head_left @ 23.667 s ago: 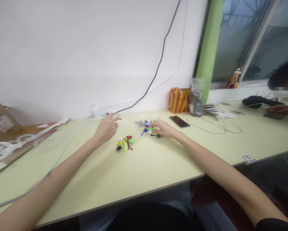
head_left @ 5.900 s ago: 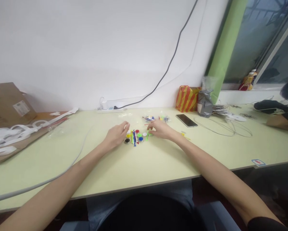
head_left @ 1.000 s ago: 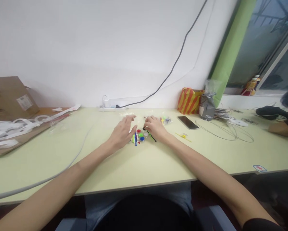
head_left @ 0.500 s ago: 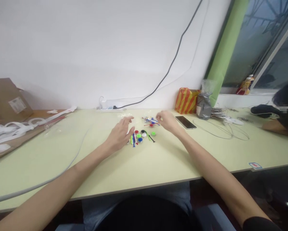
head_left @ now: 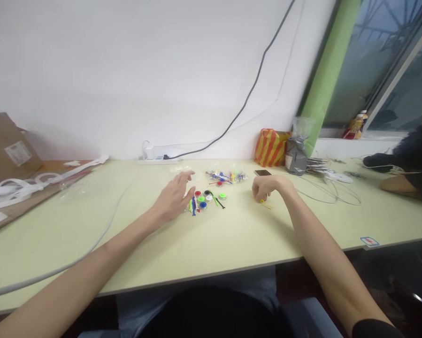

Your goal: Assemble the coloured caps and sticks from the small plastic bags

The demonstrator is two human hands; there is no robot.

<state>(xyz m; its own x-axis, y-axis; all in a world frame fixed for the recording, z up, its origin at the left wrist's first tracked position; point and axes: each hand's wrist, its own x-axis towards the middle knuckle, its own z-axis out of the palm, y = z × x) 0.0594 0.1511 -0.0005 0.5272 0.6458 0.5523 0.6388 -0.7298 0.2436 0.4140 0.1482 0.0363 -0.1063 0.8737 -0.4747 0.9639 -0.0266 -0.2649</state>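
My left hand (head_left: pixel 173 197) rests at the left edge of a cluster of small parts, its fingers spread and nothing in them. Beside its thumb lie thin coloured plastic strips (head_left: pixel 194 206). Several small round pieces with coloured centres sit just right of these, among them a blue one (head_left: pixel 203 205) and a lone green one (head_left: pixel 222 195). To the right of the cluster, my right hand (head_left: pixel 262 188) is closed low over the table, with a thin yellow strip (head_left: pixel 266 204) at its fingertips. Farther back is a pile of more mixed coloured strips (head_left: pixel 220 177).
A phone (head_left: pixel 263 172) lies partly behind my right hand. A striped bag (head_left: pixel 271 148) and a grey bag (head_left: pixel 295 157) stand at the wall. A power strip (head_left: pixel 156 159), a cable (head_left: pixel 108 230) and a cardboard box (head_left: pixel 10 145) are leftward. Another person's arm (head_left: pixel 404 184) is far right.
My right hand has moved from the back pile rightward and toward me, and a yellow strip now shows at its fingertips. It now partly covers the phone. My left hand stays put.
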